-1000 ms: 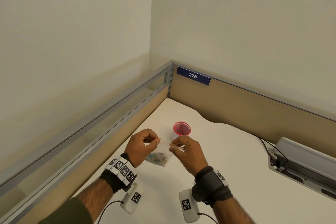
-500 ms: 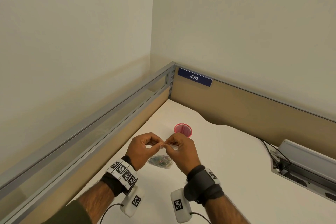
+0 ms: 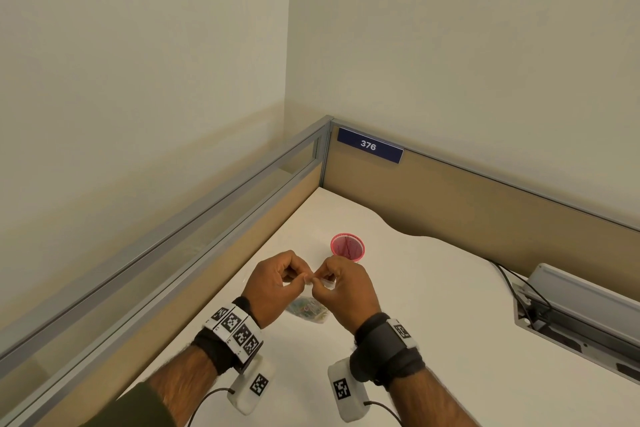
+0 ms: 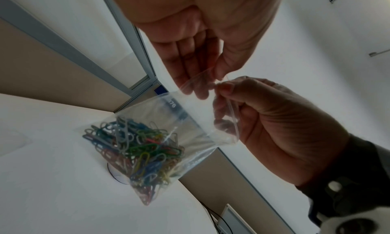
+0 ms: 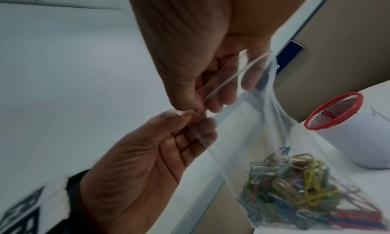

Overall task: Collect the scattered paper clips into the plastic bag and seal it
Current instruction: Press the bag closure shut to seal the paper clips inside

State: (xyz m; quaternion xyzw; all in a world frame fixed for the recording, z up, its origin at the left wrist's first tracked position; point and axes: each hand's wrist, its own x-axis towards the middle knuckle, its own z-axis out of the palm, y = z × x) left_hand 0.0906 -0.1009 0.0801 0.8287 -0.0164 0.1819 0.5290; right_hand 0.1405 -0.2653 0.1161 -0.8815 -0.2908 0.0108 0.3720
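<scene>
Left hand (image 3: 277,282) and right hand (image 3: 341,282), apart a second ago, now pinch the plastic bag (image 4: 185,120) mouth fingertip to fingertip (paper clips (image 4: 137,150) hanging below them, above the desk (image 3: 433,305)), suggesting sealing is nearly complete.

Both hands are raised above the desk, near its left edge, thumb tips almost touching. The left hand (image 3: 277,282) and the right hand (image 3: 341,284) each pinch between thumb and forefinger, remaining fingers curled in. Both forearms angle inward; each wrist carries a strapped band.
</scene>
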